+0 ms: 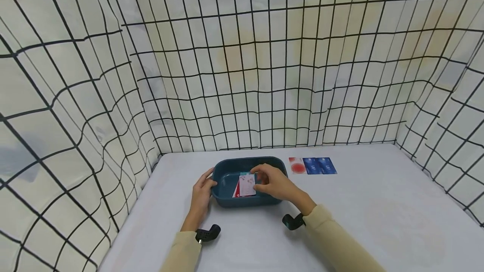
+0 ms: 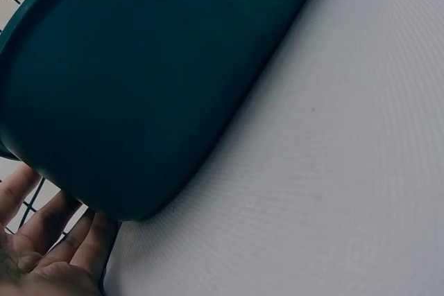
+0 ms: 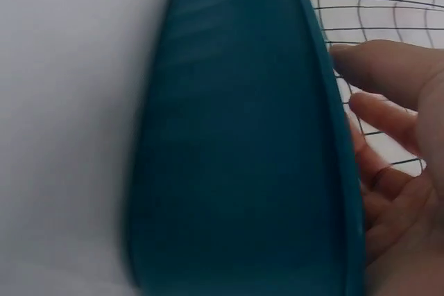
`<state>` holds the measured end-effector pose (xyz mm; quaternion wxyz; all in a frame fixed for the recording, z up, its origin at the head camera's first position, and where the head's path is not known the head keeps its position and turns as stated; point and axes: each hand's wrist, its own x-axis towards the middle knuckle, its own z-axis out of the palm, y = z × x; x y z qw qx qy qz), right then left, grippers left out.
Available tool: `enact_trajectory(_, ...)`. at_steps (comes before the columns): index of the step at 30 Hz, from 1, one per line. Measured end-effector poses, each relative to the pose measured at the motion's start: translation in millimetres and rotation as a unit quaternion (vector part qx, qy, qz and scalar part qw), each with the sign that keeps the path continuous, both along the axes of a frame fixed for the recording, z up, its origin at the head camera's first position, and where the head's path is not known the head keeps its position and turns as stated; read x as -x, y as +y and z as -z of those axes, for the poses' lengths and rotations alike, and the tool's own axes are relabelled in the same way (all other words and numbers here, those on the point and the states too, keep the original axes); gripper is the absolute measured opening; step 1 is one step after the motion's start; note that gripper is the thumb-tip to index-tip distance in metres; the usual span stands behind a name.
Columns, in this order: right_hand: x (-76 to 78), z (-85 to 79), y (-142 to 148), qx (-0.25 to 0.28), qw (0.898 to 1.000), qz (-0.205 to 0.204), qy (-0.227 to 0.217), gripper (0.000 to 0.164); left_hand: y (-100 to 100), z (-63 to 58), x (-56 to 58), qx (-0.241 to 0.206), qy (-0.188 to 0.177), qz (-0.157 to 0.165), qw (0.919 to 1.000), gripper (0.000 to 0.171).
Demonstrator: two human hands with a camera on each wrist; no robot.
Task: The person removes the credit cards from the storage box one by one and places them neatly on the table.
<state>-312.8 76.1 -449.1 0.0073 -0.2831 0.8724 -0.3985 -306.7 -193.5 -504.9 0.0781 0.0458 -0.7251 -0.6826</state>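
A dark teal plastic bin (image 1: 236, 203) stands on the white table. My left hand (image 1: 202, 192) grips its left end, thumb at the rim and fingers round the outside. In the left wrist view, its fingers (image 2: 52, 223) lie against the bin's outer wall (image 2: 139, 88). Over the bin's right side reaches my right hand (image 1: 275, 183), thumb and index finger spread at the right edge of a pale pink card (image 1: 247, 185). Under that card show a red card (image 1: 237, 189) and a light blue one. In the right wrist view, the bin wall (image 3: 243, 136) hides the cards.
Behind the bin to the right, a white card with a red disc (image 1: 298, 166) and two blue cards (image 1: 319, 166) lie in a row. Black netting (image 1: 242, 91) over white sheeting borders the table (image 1: 378, 205) at the back and sides.
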Motion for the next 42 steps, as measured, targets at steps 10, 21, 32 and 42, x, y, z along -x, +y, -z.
enact_trajectory(10, 27.4, 10.8, -14, -0.085, 0.995, -0.015, -0.051, 0.064, 0, -2.0, -1.4, -0.016, -0.004, 0.013, 0.9998, 0.055)
enact_trajectory(21, 36.2, 15.4, -20, -0.118, 0.99, -0.013, -0.082, 0.086, 1, -0.9, 1.0, -0.003, -0.007, 0.006, 1.0, 0.054)
enact_trajectory(32, 38.2, 16.6, -25, -0.159, 0.982, 0.005, -0.1, 0.088, -2, -0.2, 4.4, -0.002, -0.022, 0.009, 0.9997, 0.054)
enact_trajectory(42, 43.4, 22.9, -27, -0.175, 0.98, 0.009, -0.097, 0.08, 1, -0.4, 1.3, 0.009, -0.009, -0.001, 0.9999, 0.052)
